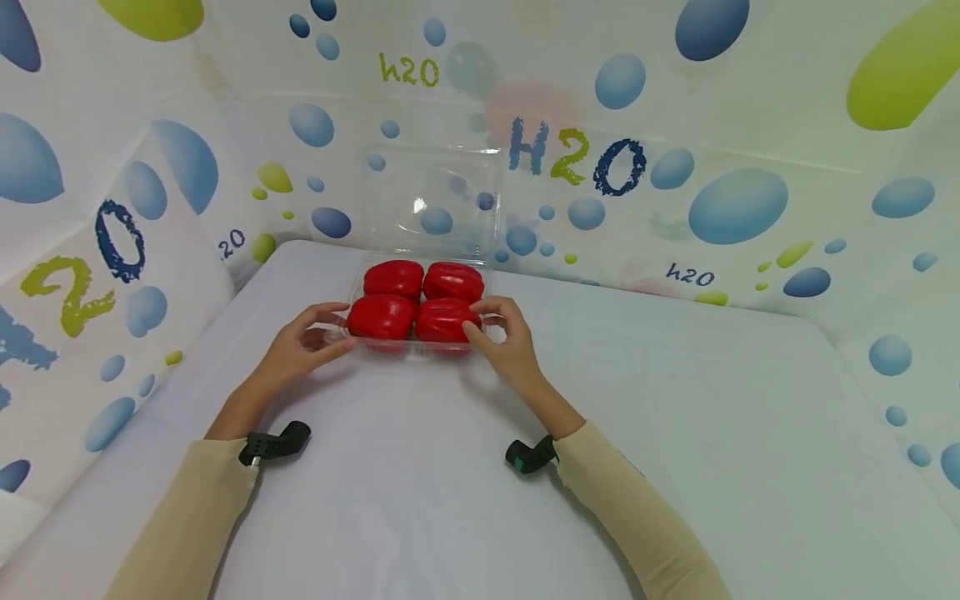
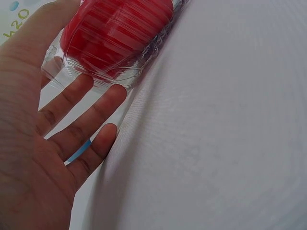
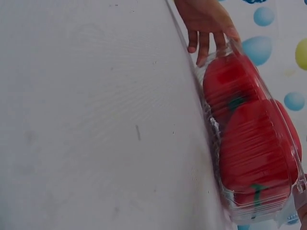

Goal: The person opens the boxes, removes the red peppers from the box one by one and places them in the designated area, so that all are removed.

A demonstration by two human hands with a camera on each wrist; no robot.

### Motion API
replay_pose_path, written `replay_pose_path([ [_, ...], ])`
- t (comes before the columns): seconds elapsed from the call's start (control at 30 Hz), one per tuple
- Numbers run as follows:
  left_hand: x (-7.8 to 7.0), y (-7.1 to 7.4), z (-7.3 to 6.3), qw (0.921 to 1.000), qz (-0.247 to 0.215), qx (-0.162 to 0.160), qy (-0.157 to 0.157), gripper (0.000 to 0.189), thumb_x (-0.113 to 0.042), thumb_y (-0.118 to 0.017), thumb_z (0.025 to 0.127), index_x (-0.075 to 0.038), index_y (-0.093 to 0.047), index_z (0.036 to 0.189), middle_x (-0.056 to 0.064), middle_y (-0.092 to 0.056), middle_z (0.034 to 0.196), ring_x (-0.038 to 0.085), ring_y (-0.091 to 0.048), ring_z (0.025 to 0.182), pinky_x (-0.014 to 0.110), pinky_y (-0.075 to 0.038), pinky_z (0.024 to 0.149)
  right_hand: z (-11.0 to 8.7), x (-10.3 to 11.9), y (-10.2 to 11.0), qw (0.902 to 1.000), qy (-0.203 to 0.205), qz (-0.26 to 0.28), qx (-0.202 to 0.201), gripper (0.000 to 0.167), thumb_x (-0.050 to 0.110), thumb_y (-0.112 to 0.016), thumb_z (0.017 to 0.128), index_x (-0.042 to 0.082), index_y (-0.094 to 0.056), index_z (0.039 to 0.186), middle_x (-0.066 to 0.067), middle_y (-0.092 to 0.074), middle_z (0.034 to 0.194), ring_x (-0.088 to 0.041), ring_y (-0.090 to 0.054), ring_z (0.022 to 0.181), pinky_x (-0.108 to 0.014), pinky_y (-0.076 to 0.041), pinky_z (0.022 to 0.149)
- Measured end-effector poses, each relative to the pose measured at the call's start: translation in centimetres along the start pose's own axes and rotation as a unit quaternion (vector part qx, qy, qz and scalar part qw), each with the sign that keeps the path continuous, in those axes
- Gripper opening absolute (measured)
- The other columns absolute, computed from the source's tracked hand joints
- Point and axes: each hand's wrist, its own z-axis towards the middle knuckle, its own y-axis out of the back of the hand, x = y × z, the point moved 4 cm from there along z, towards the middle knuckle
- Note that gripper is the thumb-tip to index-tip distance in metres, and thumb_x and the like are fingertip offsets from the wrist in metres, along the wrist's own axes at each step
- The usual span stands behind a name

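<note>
Several glossy red bell peppers (image 1: 381, 317) sit in two rows inside a clear plastic clamshell container (image 1: 412, 343). My left hand (image 1: 296, 346) holds the container's left end, thumb at the near corner and index finger farther back. In the left wrist view the other fingers (image 2: 91, 112) extend loosely beside the end wall. My right hand (image 1: 513, 342) grips the right end, its thumb overlapping the near right pepper (image 1: 442, 320). Whether that thumb touches the pepper is hard to tell. Green stems (image 3: 256, 195) show through the side wall in the right wrist view.
The container's transparent lid (image 1: 435, 204) stands raised behind the peppers, against the printed backdrop (image 1: 570, 242). White cloth (image 1: 420, 483) covers the table. Each wrist wears a black camera strap (image 1: 273, 443). A patterned sheet (image 1: 112, 358) borders the left side.
</note>
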Motion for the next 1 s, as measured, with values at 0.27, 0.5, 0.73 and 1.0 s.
replay_pose_path([
  [0.27,-0.1,0.0,0.0,0.9999,-0.01,0.001,-0.003,0.063,-0.017,-0.071,0.089,-0.012,-0.042,0.145,0.017,-0.055,0.126,-0.002,-0.057,0.091,0.007,-0.045,0.079,0.5,-2.2,-0.5,0.9997,0.015,-0.015,0.013,0.029,-0.006,-0.066,0.086,-0.01,-0.056,0.112,-0.027,-0.054,0.118,-0.036,-0.049,0.111,-0.059,-0.045,0.093],
  [0.5,-0.4,0.0,-0.1,0.9999,-0.012,0.004,0.002,0.063,-0.019,-0.071,0.09,-0.013,-0.042,0.145,0.016,-0.055,0.127,0.0,-0.058,0.091,0.008,-0.046,0.08,1.2,-4.1,-0.8,0.9977,0.023,-0.048,0.042,0.03,0.004,-0.069,0.087,0.001,-0.057,0.115,-0.015,-0.057,0.119,-0.026,-0.05,0.115,-0.049,-0.048,0.094],
  [0.73,-0.4,0.1,0.0,0.9999,-0.011,0.006,0.007,0.064,-0.02,-0.071,0.089,-0.014,-0.041,0.146,0.016,-0.055,0.128,0.0,-0.058,0.092,0.008,-0.046,0.08,1.6,-4.0,-1.2,0.994,0.023,-0.077,0.075,0.034,0.007,-0.069,0.086,0.004,-0.056,0.117,-0.013,-0.054,0.121,-0.025,-0.047,0.118,-0.049,-0.049,0.095],
  [1.0,-0.6,0.1,-0.2,0.9999,-0.013,0.006,0.006,0.064,-0.022,-0.071,0.089,-0.014,-0.042,0.146,0.016,-0.055,0.127,0.001,-0.058,0.092,0.008,-0.046,0.08,1.8,-4.0,-1.5,0.9907,0.014,-0.098,0.093,0.034,0.008,-0.07,0.086,0.004,-0.055,0.116,-0.014,-0.053,0.124,-0.026,-0.045,0.123,-0.043,-0.05,0.097],
])
